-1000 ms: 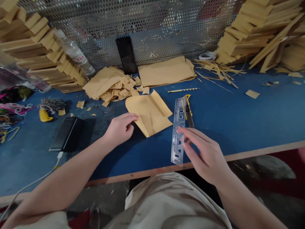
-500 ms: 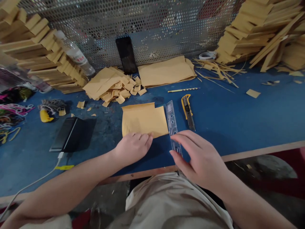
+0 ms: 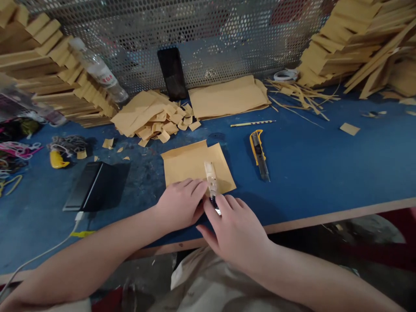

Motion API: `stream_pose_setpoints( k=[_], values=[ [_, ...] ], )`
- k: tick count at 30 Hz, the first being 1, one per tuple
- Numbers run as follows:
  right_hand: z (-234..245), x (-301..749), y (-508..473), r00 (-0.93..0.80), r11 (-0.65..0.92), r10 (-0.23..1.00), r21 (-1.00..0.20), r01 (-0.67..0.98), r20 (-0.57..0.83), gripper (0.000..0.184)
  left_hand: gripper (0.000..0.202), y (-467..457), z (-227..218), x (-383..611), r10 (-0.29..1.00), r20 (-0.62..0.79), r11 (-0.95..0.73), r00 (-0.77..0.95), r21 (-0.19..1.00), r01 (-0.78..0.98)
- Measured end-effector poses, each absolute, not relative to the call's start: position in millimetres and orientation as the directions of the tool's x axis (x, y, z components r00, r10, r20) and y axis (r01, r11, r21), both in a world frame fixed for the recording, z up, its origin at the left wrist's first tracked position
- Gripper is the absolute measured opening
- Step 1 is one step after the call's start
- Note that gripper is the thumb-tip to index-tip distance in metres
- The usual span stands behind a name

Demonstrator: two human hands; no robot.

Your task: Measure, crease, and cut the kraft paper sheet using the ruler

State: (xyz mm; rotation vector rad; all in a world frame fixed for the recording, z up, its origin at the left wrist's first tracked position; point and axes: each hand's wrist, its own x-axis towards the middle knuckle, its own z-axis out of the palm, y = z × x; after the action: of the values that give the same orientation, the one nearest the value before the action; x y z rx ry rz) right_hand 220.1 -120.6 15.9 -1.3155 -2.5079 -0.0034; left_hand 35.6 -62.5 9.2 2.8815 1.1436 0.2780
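A sheet of brown paper lies on the blue table, with a step cut in its far edge. My left hand is closed at its near edge, fingers curled over the paper. A clear plastic ruler stands over the paper, its far end pointing away from me. My right hand grips its near end between thumb and fingers, close beside the left fingertips. Whether the ruler touches the paper I cannot tell. To the right lies a yellow-and-black utility knife. Behind it is a pencil.
Stacks of folded brown paper rise at the left and right. Paper scraps, a propped phone, flat sheets and a tape roll line the metal mesh. A black box with a white cable sits left.
My right hand has brought the ruler leftward from beside the paper to above it. The paper has turned slightly, and my left hand stays at its near edge.
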Motion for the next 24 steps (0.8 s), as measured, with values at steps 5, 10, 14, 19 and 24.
stream_pose_setpoints(
  k=[5,10,14,19,24],
  values=[
    [4.3,227.4,-119.9,-0.575,0.628,0.767,-0.148,0.764,0.286,0.04,0.049,-61.2,17.3,36.9,0.682,0.03,-0.731,0.731,0.077,0.678],
    [9.7,253.7,-109.5,-0.652,0.71,0.695,-0.143,0.69,0.305,0.028,0.051,-60.8,22.0,44.5,0.705,-0.052,-0.705,0.707,0.06,0.707],
    [33.3,294.2,-68.4,-0.59,0.617,0.736,0.032,0.787,0.332,0.022,0.056,-63.3,17.0,52.9,0.704,-0.108,-0.705,0.702,0.008,0.709],
    [26.0,344.2,16.1,-0.362,0.349,0.906,0.097,0.932,0.219,0.038,0.056,-74.1,7.8,59.6,0.741,-0.094,-0.664,0.665,0.051,0.746],
    [1.1,361.0,61.7,-0.259,0.267,0.963,-0.134,0.954,0.079,0.074,0.057,-77.6,5.4,62.7,0.766,-0.06,-0.626,0.64,0.16,0.763]
  ],
)
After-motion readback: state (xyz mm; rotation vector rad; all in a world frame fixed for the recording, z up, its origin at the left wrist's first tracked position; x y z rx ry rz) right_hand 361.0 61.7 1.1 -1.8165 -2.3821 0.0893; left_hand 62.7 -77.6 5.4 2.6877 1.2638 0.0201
